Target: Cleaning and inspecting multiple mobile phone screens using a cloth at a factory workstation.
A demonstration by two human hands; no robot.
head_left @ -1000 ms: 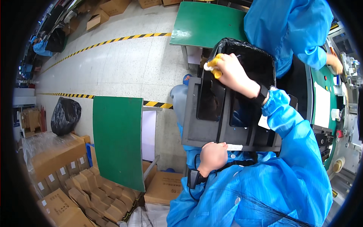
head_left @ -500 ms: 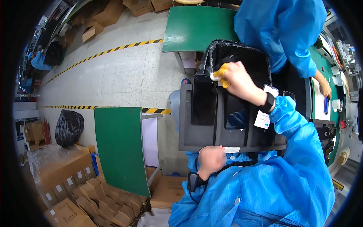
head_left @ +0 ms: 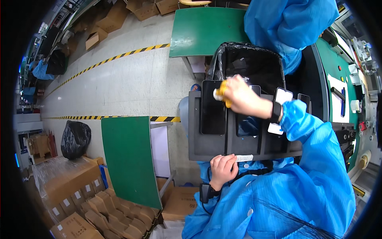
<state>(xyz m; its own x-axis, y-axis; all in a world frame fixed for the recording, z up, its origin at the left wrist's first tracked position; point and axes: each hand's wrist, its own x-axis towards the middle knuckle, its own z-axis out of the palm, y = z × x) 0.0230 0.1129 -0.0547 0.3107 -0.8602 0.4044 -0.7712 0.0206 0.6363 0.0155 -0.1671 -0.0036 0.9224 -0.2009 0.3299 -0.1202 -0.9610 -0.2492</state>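
My right hand, with yellow finger covers, pinches a small white wad against the upper part of a dark-screened phone. That phone lies in the leftmost slot of a black tray. A second dark phone sits in the middle slot, partly under my right wrist. Farther right are a phone with a lit white screen, partly hidden by my forearm, and another dark phone. My left hand has its fingers bent over the tray's near edge, beside a white label.
Behind the tray stands a bin lined with a black bag. A co-worker's blue sleeve is at the far right. Green tables stand ahead, with a green board and cardboard boxes to the left. A workbench runs along the right.
My right hand has moved nearer and slightly left, bringing the white wad from the phone's top edge onto its screen. The co-worker's hand has left the bench. My left hand stays at the edge.
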